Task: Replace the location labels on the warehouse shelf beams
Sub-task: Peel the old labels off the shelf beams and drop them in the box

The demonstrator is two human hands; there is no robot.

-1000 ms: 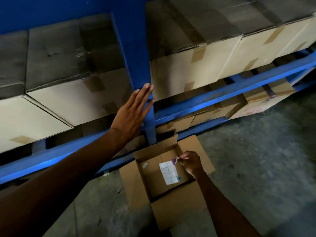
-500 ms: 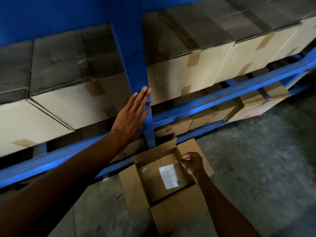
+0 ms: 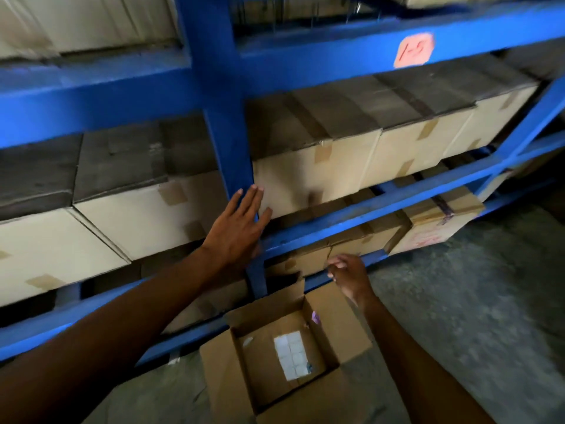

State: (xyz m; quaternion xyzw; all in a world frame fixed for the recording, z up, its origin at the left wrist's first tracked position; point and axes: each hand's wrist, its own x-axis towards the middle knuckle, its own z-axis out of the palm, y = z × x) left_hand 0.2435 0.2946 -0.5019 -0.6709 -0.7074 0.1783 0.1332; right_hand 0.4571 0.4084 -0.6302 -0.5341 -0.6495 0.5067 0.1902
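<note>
Left hand (image 3: 237, 228) lies flat and spread against the blue upright (image 3: 220, 117), fingers pointing up, holding nothing, just bracing. Right hand (image 3: 348, 275) hangs above the open carton (image 3: 275, 374) on the floor, fingertips drawn together in a narrow pinch; whether a peeled label sits in that pinch is too blurred to tell. Inside the carton the white label sheet (image 3: 292, 353) lies flat on the bottom, and a small purple scrap (image 3: 315, 317) rests at the carton's right wall.

Now the key line-up: the pink label marked 1-5 (image 3: 414, 50) sits on the upper beam (image 3: 336, 53), up and to the right of both hands, its long side running along the beam. The right hand is the nearer one and looks best placed for that reach, while the left stays as the anchor.

Against a second ago, the right hand has come up out of the carton, away from the sheet it was picking at, and the view has lifted so the upper beam and its pink label now show. The left hand keeps its place on the upright.
</note>
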